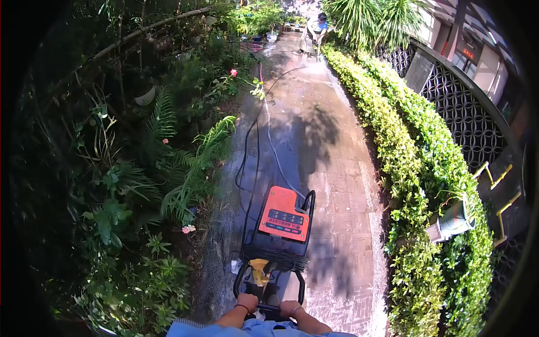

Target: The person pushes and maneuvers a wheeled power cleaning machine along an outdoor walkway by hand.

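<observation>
1. While both hands reach forward at the bottom of the view, the left grip (247, 302) is curled round a black handle (268, 308), a dark reddish band at that wrist.
2. The right grip (289, 308) is closed on the same bar, just beside the left one, a pale band on its wrist.
3. Ahead of them stands the machine (284, 203) these bars belong to, on the paved path (342, 236); its orange-red cover bears a dark panel with yellow markings (the lettering is too small to read).
4. Between cover and handle lie a coiled black cable (292, 262) and, hanging near it, a yellow cloth (259, 272).
5. From the machine's far side a pale hose (272, 135) runs up the path, with a black cable (245, 160) looping to its left.
6. Dense plants (112, 213) crowd the left edge; a trimmed hedge (401, 163) borders the right, a tilted whitish pot (456, 220) resting among its leaves.
7. Near the path's far end, well apart from the machine, another person (318, 32) in a blue top bends forward.
</observation>
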Demonstrator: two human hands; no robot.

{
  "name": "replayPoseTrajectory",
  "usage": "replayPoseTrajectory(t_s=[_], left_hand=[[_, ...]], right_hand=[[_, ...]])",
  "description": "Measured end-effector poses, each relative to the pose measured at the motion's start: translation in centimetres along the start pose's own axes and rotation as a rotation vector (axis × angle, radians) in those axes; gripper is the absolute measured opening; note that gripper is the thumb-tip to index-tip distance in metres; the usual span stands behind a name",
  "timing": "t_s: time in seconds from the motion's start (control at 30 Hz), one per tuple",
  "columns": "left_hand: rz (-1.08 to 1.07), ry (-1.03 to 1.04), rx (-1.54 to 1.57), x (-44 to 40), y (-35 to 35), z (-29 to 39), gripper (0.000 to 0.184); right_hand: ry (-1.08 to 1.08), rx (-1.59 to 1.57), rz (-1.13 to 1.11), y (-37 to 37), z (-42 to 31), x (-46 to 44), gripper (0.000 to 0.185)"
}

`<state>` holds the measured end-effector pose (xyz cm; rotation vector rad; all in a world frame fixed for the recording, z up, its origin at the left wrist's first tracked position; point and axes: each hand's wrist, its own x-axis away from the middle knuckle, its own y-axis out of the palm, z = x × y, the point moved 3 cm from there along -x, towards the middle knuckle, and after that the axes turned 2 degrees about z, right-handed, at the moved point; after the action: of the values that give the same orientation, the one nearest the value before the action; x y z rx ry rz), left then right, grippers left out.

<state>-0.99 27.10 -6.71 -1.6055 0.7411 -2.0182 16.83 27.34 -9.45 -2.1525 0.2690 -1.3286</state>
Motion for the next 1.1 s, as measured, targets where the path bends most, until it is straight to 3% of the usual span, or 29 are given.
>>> replayPoseTrajectory(t_s=[0.33,0.5,1.1], left_hand=[[0.027,-0.023,-0.001,0.0,-1.1,0.2,0.022],[0.034,-0.043,0.014,-1.8,1.9,-0.5,0.022],[0.014,-0.029,0.011,-1.7,1.6,-0.2,0.022]], right_hand=[[-0.068,-0.023,-0.094,-2.9,-0.8,1.1,0.031],[-0.083,-0.039,-0.058,-3.1,-0.8,1.5,0.034],[-0.052,-0.034,-0.049,-3.0,-0.8,1.7,0.032]])
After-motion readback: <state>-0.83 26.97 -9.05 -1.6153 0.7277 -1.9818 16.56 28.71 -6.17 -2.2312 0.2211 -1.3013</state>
